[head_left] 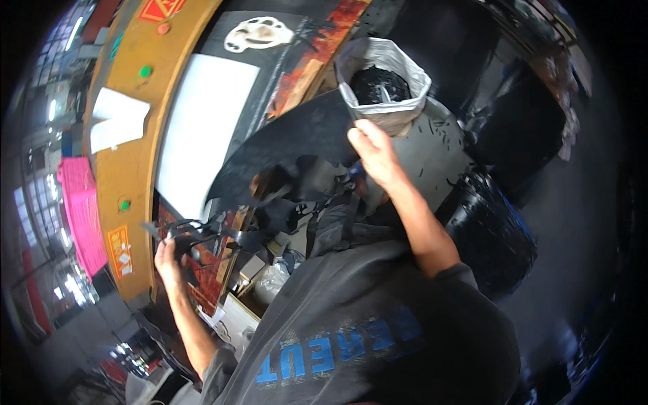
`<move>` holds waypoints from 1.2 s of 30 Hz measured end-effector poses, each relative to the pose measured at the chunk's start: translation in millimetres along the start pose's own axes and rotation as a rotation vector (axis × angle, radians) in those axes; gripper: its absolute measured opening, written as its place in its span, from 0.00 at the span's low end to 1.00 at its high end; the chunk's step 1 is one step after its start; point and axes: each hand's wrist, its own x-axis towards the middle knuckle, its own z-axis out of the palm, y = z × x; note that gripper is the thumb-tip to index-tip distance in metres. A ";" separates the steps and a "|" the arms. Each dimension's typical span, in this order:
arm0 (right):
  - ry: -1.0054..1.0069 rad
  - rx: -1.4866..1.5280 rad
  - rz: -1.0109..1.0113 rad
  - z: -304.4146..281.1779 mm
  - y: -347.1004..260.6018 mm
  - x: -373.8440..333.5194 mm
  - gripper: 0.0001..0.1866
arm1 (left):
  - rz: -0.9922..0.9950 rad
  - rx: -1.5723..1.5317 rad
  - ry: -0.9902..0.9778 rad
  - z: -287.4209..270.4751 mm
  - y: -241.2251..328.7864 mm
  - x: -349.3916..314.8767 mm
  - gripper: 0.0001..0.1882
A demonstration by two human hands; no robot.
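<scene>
Gripping a black sheet [290, 143] with closed fingers of the right hand [373, 150], near a white bag [405, 106], and black strips [194, 237] with curled fingers of the left hand [168, 262] (blurred).

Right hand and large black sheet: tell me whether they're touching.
Touching: the head view shows the right hand gripping the black sheet at its edge.

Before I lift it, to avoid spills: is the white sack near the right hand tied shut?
No, the white sack near the right hand gapes open, showing black material inside.
</scene>
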 end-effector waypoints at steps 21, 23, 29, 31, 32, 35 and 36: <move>0.093 -0.173 -0.310 95.6 -201.2 -51.0 0.39 | 0.288 -0.487 -0.034 -99.3 91.1 -8.7 0.34; 0.076 -0.271 -0.084 76.1 -216.6 -99.6 0.30 | 0.609 -0.003 -0.552 -58.4 107.0 -5.9 0.33; 0.771 -0.365 0.063 25.6 -231.4 -238.7 0.19 | 0.573 -0.111 -0.908 82.9 166.2 -11.5 0.14; 0.857 -0.356 -0.075 -4.2 -235.5 -308.3 0.19 | 0.702 -0.099 -1.023 139.8 183.3 -38.6 0.17; 0.988 -0.441 -0.058 -18.5 -236.6 -341.5 0.20 | 0.728 -0.052 -1.115 172.0 196.3 -50.4 0.19; 1.239 -0.642 -0.064 -66.4 -273.5 -433.7 0.21 | 0.923 0.282 -1.130 279.0 230.9 -113.5 0.30; 1.354 -0.728 0.042 -70.8 -291.9 -458.6 0.21 | 1.171 0.275 -1.273 306.8 249.8 -133.4 0.24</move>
